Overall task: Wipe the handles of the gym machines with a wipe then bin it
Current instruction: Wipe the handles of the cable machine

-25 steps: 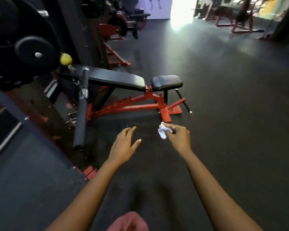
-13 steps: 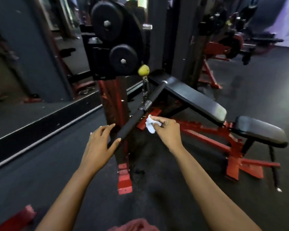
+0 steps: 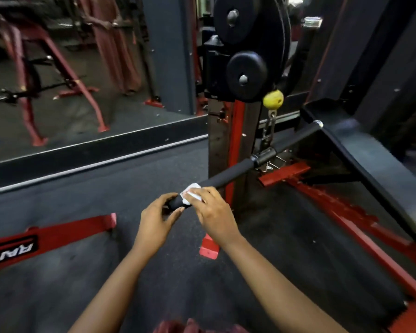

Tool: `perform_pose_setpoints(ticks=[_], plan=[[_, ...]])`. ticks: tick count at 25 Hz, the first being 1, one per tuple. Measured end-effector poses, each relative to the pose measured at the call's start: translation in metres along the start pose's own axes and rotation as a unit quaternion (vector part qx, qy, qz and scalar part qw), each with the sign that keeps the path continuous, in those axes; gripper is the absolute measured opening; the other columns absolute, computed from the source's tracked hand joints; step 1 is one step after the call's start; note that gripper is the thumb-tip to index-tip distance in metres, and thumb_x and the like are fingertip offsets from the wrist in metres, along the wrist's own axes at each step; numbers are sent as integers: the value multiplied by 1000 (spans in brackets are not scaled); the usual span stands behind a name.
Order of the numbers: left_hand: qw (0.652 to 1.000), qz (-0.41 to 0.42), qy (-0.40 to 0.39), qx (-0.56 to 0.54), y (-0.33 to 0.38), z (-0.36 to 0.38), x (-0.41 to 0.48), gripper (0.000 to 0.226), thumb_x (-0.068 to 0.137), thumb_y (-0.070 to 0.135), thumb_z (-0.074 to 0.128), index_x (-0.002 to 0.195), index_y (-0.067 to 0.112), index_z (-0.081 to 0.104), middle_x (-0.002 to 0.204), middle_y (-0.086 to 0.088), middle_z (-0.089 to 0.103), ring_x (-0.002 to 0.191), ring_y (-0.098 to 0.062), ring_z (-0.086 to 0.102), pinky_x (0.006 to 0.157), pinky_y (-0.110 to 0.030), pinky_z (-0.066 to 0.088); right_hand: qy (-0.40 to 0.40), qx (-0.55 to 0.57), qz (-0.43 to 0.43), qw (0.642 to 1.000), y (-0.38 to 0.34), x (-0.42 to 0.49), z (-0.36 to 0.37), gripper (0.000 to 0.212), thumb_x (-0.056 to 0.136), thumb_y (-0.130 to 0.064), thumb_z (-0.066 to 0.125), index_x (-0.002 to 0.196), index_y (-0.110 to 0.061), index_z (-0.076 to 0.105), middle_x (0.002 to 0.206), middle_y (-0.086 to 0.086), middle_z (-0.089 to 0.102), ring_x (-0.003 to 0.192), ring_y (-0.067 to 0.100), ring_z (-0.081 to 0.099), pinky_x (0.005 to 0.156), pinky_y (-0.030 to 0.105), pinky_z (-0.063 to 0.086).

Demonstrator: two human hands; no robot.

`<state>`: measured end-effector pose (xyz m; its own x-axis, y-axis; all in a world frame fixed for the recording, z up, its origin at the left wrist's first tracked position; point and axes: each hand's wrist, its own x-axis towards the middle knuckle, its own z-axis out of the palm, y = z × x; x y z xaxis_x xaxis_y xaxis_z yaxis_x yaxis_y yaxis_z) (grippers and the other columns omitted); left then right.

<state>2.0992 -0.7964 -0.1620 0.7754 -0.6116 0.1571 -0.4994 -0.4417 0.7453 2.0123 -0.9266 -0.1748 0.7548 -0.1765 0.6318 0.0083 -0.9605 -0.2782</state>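
A long black padded cable bar point(image 3: 228, 175) hangs by a chain from a yellow ball stopper point(image 3: 272, 99) and slants toward me. My left hand point(image 3: 155, 221) grips the bar's near end, fingers and thumb curled round it. Just beyond it my right hand point(image 3: 213, 211) presses a crumpled white wipe point(image 3: 191, 191) onto the bar's foam grip, fingers bent over wipe and bar. The bar's far end point(image 3: 317, 124) lies against the black bench pad.
Black weight plates point(image 3: 246, 72) hang on a red-and-black upright point(image 3: 234, 145) right behind the bar. A black bench on a red frame point(image 3: 360, 150) fills the right. A wall mirror point(image 3: 82, 68) with a dark ledge runs along the left. A red frame foot point(image 3: 51, 236) lies on the rubber floor.
I have turned and stepped closer to the machine. My left hand went from open near the bar to gripping its end. My right hand brought the wipe onto the grip.
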Motion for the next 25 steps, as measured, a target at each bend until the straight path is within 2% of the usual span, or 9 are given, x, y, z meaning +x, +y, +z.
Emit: perform_pose_setpoints(ticks=[2, 5, 9, 11, 14, 18, 20, 22, 25], plan=[[1000, -24, 7, 7, 4, 7, -2, 31, 82, 16, 70, 112, 13, 62, 105, 3, 68, 91, -11, 63, 80, 0, 35, -19, -7, -29, 999, 22, -2, -6, 38, 68, 4, 67, 104, -10, 69, 104, 4, 68, 88, 25, 64, 67, 29, 56], [998, -37, 17, 44, 8, 17, -9, 31, 81, 16, 71, 111, 11, 64, 102, 4, 68, 88, -8, 60, 77, 12, 19, -25, -12, -9, 1000, 64, 2, -22, 30, 73, 1, 63, 100, -11, 69, 106, 2, 68, 87, 27, 63, 75, 30, 54], [999, -43, 16, 24, 14, 29, -14, 33, 80, 18, 72, 111, 12, 64, 104, 4, 68, 92, -12, 65, 82, -12, 43, 9, -32, 71, 997, 121, 16, -42, 24, 79, -1, 60, 99, -9, 71, 104, 4, 69, 92, 27, 61, 87, 27, 46], [999, -41, 28, 19, 17, 36, -16, 33, 79, 19, 73, 110, 14, 64, 101, 7, 68, 89, -10, 64, 77, -5, 41, 27, -31, 131, 991, 135, 19, -45, 27, 80, 4, 59, 101, -7, 70, 104, 9, 69, 96, 30, 60, 91, 28, 43], [998, -47, 41, -3, 21, 47, -20, 33, 78, 19, 74, 110, 15, 65, 100, 7, 68, 86, -8, 64, 74, -3, 42, 60, 11, 184, 981, 121, 18, -42, 32, 75, 9, 58, 99, -8, 72, 100, 11, 69, 91, 31, 60, 87, 25, 39], [996, -62, 65, -21, 26, 55, -22, 34, 79, 19, 72, 112, 16, 65, 99, 11, 66, 86, -6, 62, 72, -2, 41, 85, 83, 109, 987, 54, -17, -20, 31, 70, 6, 62, 94, -11, 73, 92, 6, 69, 83, 17, 55, 80, 20, 38], [995, -62, 70, -23, 29, 56, -22, 34, 80, 19, 71, 114, 17, 65, 99, 14, 64, 87, -3, 61, 72, -2, 40, 95, 108, 96, 985, 49, -27, -21, 30, 70, 7, 64, 94, -10, 73, 93, 6, 70, 84, 18, 58, 82, 21, 41], [995, -61, 72, -23, 32, 55, -22, 34, 81, 19, 70, 115, 18, 65, 98, 16, 63, 87, 0, 59, 72, 0, 40, 156, 110, 162, 968, 73, -21, -29, 29, 69, 11, 65, 91, -6, 74, 93, 10, 71, 85, 25, 63, 84, 22, 42], [996, -58, 66, -14, 36, 52, -23, 32, 83, 22, 68, 115, 21, 64, 100, 18, 62, 89, 4, 57, 73, 3, 38, 224, 165, 350, 894, 117, -1, -44, 28, 78, 11, 60, 101, -1, 70, 102, 15, 68, 95, 28, 64, 86, 16, 40]])
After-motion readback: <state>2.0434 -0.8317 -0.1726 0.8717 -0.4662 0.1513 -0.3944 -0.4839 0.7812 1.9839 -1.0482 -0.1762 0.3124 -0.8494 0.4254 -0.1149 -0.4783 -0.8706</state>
